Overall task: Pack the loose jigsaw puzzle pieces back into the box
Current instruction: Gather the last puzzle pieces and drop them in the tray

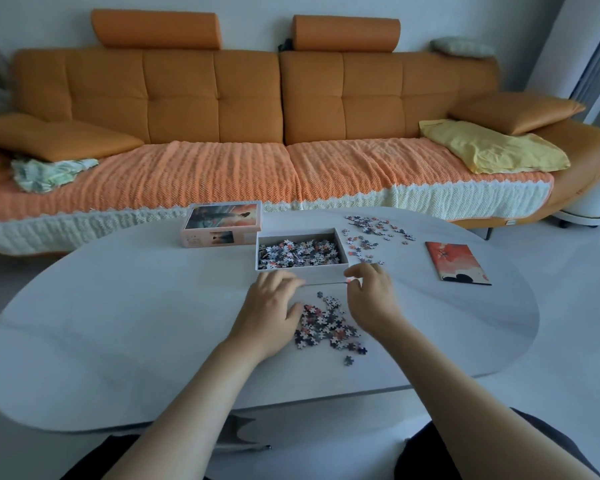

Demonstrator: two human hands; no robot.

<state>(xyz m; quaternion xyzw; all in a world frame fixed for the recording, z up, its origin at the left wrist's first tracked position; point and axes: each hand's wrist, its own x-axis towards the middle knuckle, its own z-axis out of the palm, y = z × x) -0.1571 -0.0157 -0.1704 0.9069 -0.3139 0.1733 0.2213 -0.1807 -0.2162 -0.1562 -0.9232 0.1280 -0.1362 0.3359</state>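
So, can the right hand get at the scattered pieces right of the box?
Probably yes: the right hand, pinching a piece, is just in front of the scattered pieces beside the box, with bare table between.

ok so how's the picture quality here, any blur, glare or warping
Head view: wide-angle distortion bows the sofa and the table rim. The light is dim, flat and bluish, with a soft sheen on the table's right side and no harsh glare. The left hand and right hand are slightly motion-blurred, while the puzzle pieces in the box look fairly sharp.
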